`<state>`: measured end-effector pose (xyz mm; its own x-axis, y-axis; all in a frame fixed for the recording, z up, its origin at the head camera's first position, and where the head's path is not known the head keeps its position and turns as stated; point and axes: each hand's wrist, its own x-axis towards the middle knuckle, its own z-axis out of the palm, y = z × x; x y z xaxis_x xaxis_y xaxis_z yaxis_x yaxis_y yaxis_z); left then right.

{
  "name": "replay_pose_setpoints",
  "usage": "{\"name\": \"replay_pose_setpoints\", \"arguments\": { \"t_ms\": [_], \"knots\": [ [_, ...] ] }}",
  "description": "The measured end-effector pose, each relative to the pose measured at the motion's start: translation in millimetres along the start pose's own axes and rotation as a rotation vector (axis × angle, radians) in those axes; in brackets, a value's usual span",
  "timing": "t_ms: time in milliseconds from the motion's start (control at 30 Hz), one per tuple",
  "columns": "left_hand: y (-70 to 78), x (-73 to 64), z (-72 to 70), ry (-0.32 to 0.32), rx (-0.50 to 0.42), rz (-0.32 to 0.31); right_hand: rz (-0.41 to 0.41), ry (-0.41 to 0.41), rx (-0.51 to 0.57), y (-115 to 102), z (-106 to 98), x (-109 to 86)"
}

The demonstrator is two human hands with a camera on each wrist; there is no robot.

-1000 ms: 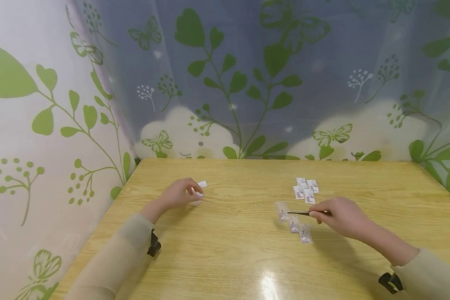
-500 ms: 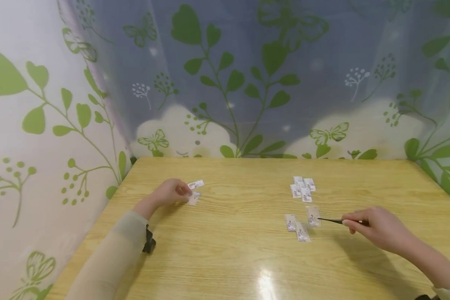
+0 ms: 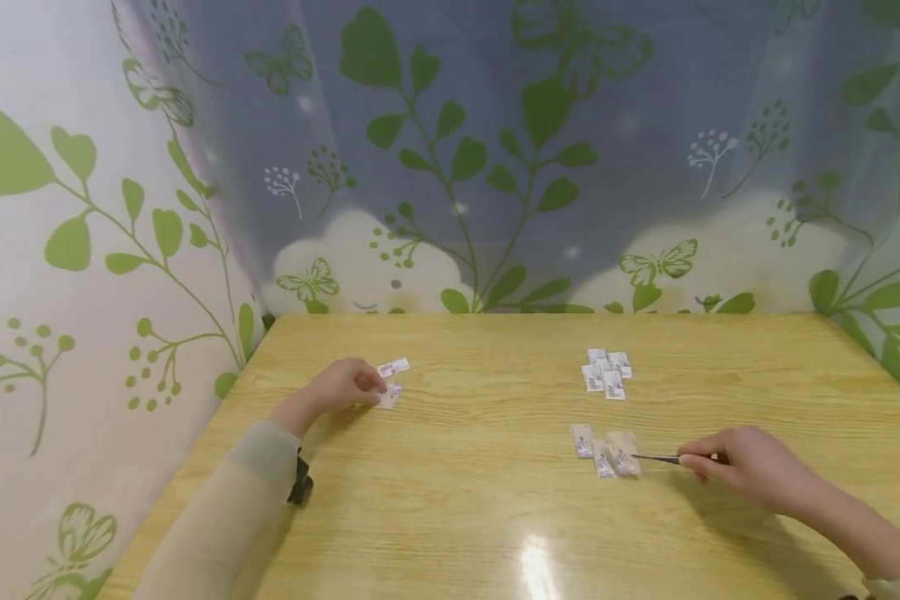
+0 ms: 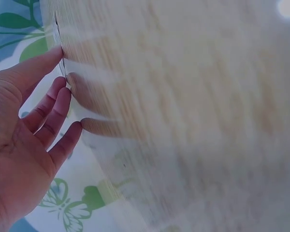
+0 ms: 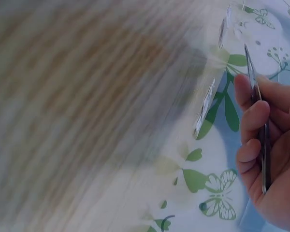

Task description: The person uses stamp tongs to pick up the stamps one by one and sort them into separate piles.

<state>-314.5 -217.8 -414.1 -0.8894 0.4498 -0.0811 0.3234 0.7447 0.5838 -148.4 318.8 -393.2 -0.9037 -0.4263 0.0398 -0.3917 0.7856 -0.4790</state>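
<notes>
My right hand (image 3: 761, 467) holds black tweezers (image 3: 663, 458), which also show along the curled fingers in the right wrist view. The tweezer tips meet a small clear packet (image 3: 624, 450) with a printed figure; whether it touches the table cannot be told. That packet slightly overlaps a second packet (image 3: 603, 460), and a third packet (image 3: 582, 442) lies to their left. At the far left, my left hand (image 3: 337, 385) rests its fingertips at a small packet (image 3: 392, 395). Its fingers are loosely bent and apart in the left wrist view. Another packet (image 3: 393, 367) lies just behind.
A cluster of several small printed packets (image 3: 606, 372) lies farther back on the right, partly overlapping. The wood-grain table (image 3: 457, 500) ends at a patterned curtain (image 3: 450, 208) behind and another on the left.
The right hand with the tweezers has carried a packet from the left end of the front row to its right end, then lowered it. The left hand has barely moved.
</notes>
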Motion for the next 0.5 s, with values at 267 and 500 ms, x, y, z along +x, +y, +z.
{"name": "replay_pose_setpoints", "arguments": {
  "t_ms": [267,500],
  "knots": [
    [4.5,0.2,-0.8,-0.004,-0.010,0.001,0.030,0.016,0.007,-7.8,0.9,20.0],
    [5.0,0.0,-0.6,-0.006,-0.017,-0.012,0.063,-0.014,0.013,-4.9,7.8,28.7]
  ]
}}
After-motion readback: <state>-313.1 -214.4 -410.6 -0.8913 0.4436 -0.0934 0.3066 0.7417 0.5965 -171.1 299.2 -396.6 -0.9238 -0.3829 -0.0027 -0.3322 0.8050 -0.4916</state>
